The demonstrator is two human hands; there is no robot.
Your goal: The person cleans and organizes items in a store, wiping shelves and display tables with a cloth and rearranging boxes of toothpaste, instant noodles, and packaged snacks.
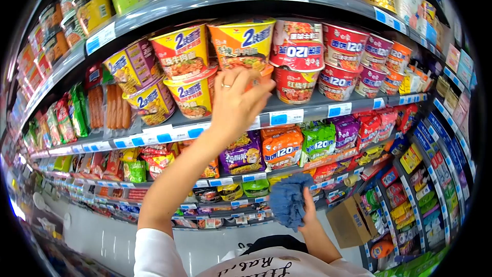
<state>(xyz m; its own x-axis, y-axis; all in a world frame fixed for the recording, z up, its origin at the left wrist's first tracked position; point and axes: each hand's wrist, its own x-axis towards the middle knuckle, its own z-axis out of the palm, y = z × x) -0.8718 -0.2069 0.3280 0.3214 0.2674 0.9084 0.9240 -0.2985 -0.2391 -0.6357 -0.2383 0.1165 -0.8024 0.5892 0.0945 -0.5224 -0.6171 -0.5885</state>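
Observation:
My left hand (238,95), with a ring on one finger, reaches up to the middle shelf. Its fingers are bent around the front of a lower orange instant noodle cup (267,74), which it mostly hides. Stacked on that cup is a yellow and orange instant noodle cup (242,46). Down in front of my body, my right hand (310,213) grips a crumpled blue cloth (288,200). To the left of my left hand stand red and yellow noodle cups (180,54); to its right is an upside-down red and white cup (297,46) on another cup.
Price labels run along the shelf edge (205,125). Bagged noodles (282,149) fill the shelf below, and sausage packs (118,107) stand at left. More cups line the upper shelf (189,2). A cardboard box (351,220) sits on the floor at lower right, near another rack.

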